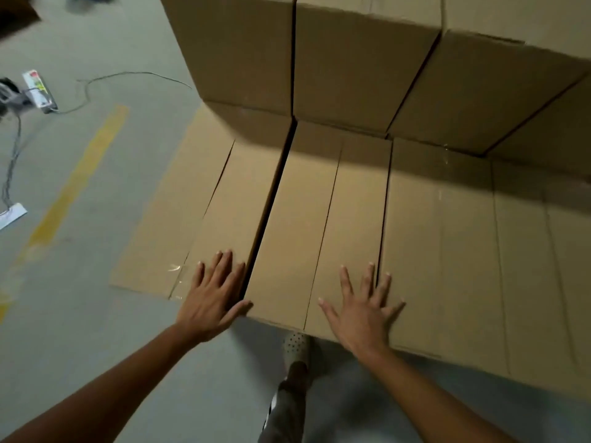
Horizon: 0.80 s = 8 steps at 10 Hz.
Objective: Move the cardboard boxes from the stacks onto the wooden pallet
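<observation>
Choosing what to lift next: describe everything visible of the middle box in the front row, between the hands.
The middle box is brown cardboard, closed, lying flat. A flap seam runs lengthwise down its top. A dark gap parts it from the left box; the right box sits tight against it. Its far end lies shadowed against the taller stack. The right hand rests spread on its near right corner; the left hand touches its near left corner with the thumb.

Plain brown cardboard boxes [345,219] form the low front row we view from above, with flaps closed and sides abutting. A dark gap parts the left box [230,203] from its neighbour. Upper boxes [351,68] stand stacked directly behind.
</observation>
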Each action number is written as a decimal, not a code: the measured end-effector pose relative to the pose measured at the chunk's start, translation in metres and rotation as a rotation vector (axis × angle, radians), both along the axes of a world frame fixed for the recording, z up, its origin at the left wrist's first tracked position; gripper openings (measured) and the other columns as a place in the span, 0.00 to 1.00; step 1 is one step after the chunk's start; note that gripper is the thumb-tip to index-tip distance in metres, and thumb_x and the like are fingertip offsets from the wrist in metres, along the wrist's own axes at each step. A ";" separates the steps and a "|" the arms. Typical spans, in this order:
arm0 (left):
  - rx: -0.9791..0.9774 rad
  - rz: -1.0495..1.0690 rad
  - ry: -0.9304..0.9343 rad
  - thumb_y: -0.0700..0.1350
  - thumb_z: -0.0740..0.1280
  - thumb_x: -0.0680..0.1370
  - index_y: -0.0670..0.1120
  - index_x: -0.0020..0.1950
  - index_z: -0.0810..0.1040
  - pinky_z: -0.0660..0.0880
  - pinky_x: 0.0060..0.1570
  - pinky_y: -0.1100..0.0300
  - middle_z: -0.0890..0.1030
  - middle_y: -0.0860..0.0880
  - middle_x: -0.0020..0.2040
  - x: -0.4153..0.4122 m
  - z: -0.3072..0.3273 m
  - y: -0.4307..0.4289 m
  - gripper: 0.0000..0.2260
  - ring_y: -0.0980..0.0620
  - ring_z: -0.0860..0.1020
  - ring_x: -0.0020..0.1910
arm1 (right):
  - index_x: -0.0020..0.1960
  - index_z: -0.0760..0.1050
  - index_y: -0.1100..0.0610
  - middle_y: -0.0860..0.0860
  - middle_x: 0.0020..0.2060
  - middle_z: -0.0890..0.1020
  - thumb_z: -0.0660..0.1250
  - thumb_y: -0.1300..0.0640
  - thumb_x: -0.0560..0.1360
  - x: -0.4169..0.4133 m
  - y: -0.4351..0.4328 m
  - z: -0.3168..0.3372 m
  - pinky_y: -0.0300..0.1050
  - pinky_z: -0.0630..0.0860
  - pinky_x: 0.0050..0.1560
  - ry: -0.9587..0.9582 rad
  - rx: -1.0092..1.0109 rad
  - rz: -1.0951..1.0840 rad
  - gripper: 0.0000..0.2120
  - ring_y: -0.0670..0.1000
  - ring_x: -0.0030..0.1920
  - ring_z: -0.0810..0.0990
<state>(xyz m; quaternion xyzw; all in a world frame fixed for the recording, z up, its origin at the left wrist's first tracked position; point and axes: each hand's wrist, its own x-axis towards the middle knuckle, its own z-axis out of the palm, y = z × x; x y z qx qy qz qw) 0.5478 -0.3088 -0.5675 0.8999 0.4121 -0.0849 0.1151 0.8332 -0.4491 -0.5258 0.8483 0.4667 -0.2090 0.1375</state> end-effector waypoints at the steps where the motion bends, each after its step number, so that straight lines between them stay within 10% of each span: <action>1: 0.054 0.023 -0.025 0.71 0.47 0.79 0.47 0.82 0.54 0.52 0.77 0.38 0.48 0.44 0.83 -0.001 -0.005 -0.009 0.39 0.44 0.46 0.82 | 0.81 0.37 0.39 0.58 0.81 0.36 0.38 0.22 0.72 -0.010 -0.005 -0.015 0.84 0.46 0.67 -0.038 0.062 -0.041 0.42 0.71 0.78 0.36; 5: 0.149 0.133 -0.170 0.57 0.45 0.82 0.50 0.80 0.61 0.59 0.75 0.45 0.60 0.45 0.80 0.016 -0.020 -0.019 0.28 0.45 0.59 0.80 | 0.81 0.43 0.37 0.54 0.82 0.42 0.41 0.22 0.73 -0.012 -0.007 -0.033 0.81 0.48 0.69 -0.132 0.164 -0.071 0.40 0.68 0.79 0.39; 8: 0.100 -0.045 -0.252 0.59 0.43 0.83 0.47 0.82 0.47 0.48 0.79 0.44 0.46 0.46 0.82 0.035 0.050 -0.033 0.30 0.48 0.43 0.81 | 0.83 0.44 0.47 0.55 0.82 0.44 0.47 0.27 0.77 -0.042 -0.035 0.046 0.69 0.50 0.77 -0.009 0.402 -0.068 0.41 0.58 0.82 0.41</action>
